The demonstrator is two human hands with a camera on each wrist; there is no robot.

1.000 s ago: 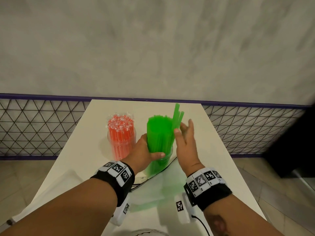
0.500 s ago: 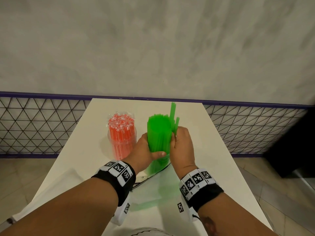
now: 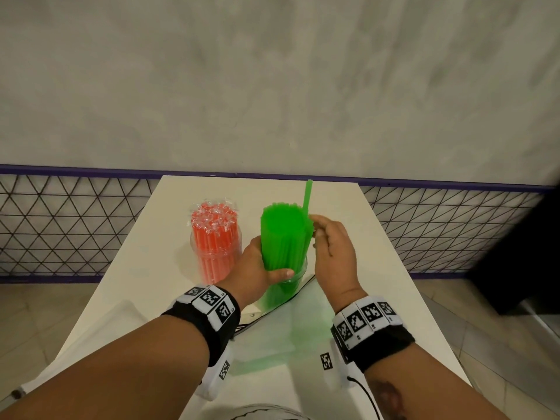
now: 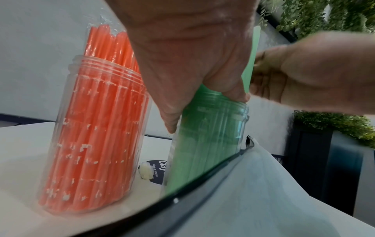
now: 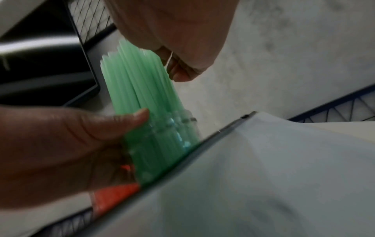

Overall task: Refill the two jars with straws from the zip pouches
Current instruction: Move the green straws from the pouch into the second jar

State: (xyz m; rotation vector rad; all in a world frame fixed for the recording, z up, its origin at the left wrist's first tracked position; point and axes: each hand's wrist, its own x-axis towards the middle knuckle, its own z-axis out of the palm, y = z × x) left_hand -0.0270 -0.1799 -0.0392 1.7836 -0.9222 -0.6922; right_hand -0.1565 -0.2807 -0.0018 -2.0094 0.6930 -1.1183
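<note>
A clear jar (image 3: pixel 295 275) packed with green straws (image 3: pixel 283 234) stands mid-table, and my left hand (image 3: pixel 256 266) grips the bundle just above the rim. One green straw (image 3: pixel 308 195) sticks up above the others at the bundle's right side. My right hand (image 3: pixel 325 236) pinches it low down. To the left stands the second jar (image 3: pixel 215 256), full of wrapped orange straws (image 3: pixel 213 221). In the left wrist view the orange jar (image 4: pixel 97 128) and green jar (image 4: pixel 211 136) stand side by side. In the right wrist view my left thumb (image 5: pixel 121 121) presses the green straws (image 5: pixel 138 83).
A clear zip pouch (image 3: pixel 272 338) with a black zip lies flat on the white table (image 3: pixel 348 207) just in front of the green jar. Another pale pouch (image 3: pixel 100 322) lies at the near left. A wire-mesh fence (image 3: pixel 60 225) and a grey wall stand behind.
My right hand went from open beside a few raised straws to closed on them. Now only one straw stands above the bundle. The left hand has kept its grip.
</note>
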